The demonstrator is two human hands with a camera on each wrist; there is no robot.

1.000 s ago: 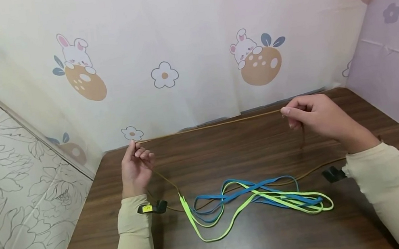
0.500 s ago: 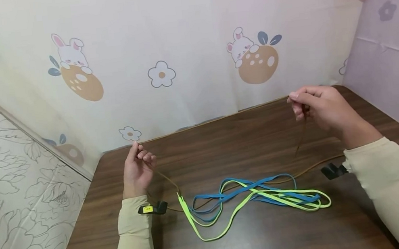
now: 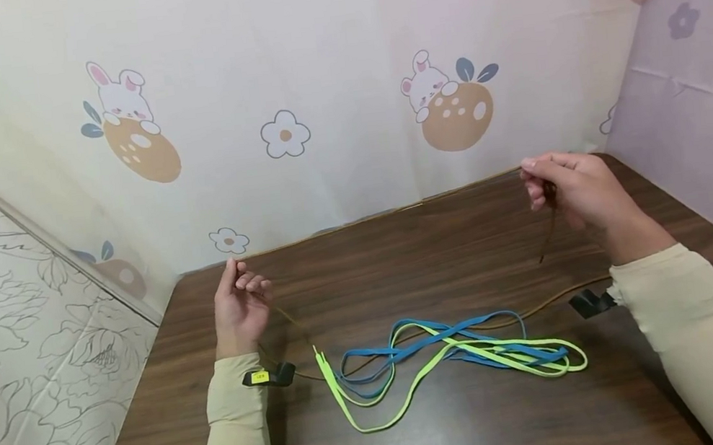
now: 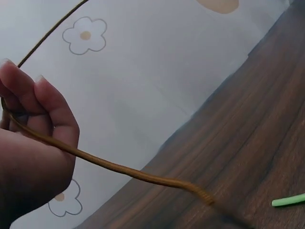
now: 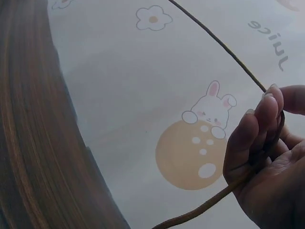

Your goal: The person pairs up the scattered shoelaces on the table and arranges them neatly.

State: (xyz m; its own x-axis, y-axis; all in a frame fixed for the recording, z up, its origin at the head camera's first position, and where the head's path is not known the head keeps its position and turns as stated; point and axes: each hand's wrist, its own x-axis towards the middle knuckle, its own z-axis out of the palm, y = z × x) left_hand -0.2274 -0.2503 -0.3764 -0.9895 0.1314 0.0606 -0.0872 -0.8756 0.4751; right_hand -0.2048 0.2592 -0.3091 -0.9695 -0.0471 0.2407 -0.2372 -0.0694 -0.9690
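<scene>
A thin round brown shoelace is stretched between both hands above the back of the table. My left hand pinches it between thumb and fingertip, and a loose tail with a dark tip hangs from the palm toward the table. At the right, my right hand pinches the other side, its lace tail hanging below the fingers. In the right wrist view the same lace passes through the curled fingers. Below the hands, a blue flat shoelace and a neon green flat shoelace lie looped together.
Another stretch of brown cord runs across the dark wooden table, partly under the looped laces. A wall cover with printed rabbits stands along the table's back edge. Black straps show at both sleeves.
My right hand has moved up and slightly right, drawing the brown shoelace up along the table's back edge. My left hand keeps its pinch nearly in place. The looped laces lie as before.
</scene>
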